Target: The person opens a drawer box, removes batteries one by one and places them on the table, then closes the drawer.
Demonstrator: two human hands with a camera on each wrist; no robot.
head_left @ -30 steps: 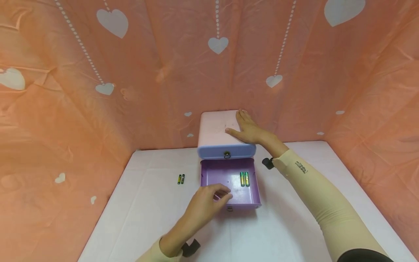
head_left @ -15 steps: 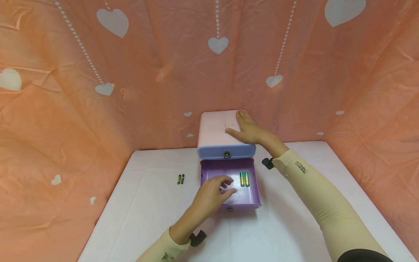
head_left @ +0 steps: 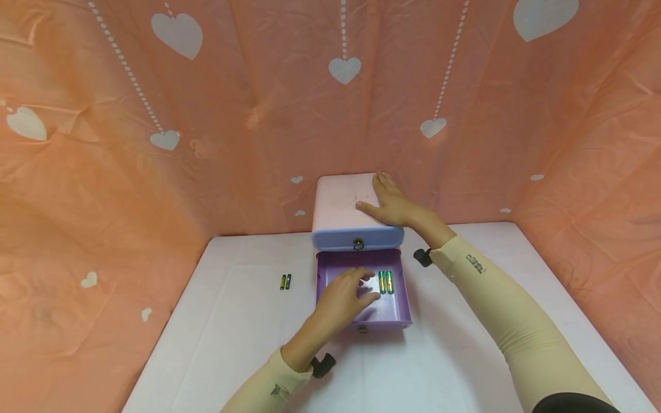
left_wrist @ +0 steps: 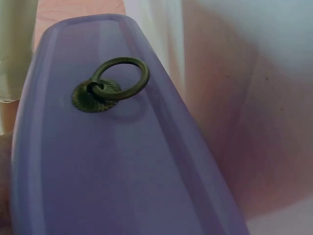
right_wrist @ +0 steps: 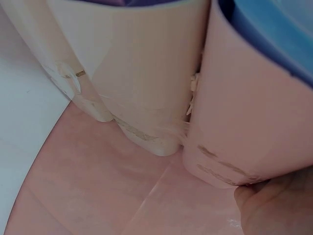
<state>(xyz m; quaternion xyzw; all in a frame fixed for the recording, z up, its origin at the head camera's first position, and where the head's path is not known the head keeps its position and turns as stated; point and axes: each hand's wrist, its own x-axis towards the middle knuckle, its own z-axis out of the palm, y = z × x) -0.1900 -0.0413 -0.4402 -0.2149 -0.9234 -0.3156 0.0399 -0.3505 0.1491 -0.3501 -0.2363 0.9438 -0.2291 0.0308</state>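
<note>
My left hand (head_left: 339, 299) hovers over a pulled-out purple drawer (head_left: 395, 310), thumb and fingers apart with nothing between them. Just right of its fingertips, a pair of green-and-gold batteries (head_left: 385, 282) lies side by side on the drawer floor. In the left wrist view, the drawer's front carries a dark metal ring pull (left_wrist: 124, 78). My right hand (head_left: 391, 205) rests on top of the small pink drawer cabinet (head_left: 338, 201), fingers spread toward its back edge. The right wrist view shows that hand's edge against the cabinet's scuffed pink shell (right_wrist: 259, 112).
Two smaller batteries (head_left: 286, 281) lie on the white tabletop (head_left: 242, 321), left of the drawer. The cabinet's upper, blue-fronted drawer (head_left: 335, 240) is closed. An orange-pink cloth (head_left: 268, 115) with pale hearts hangs behind and at both sides.
My left hand has moved forward and to the right, from the drawer's front edge to beside the batteries inside. The right hand stays on the cabinet top.
</note>
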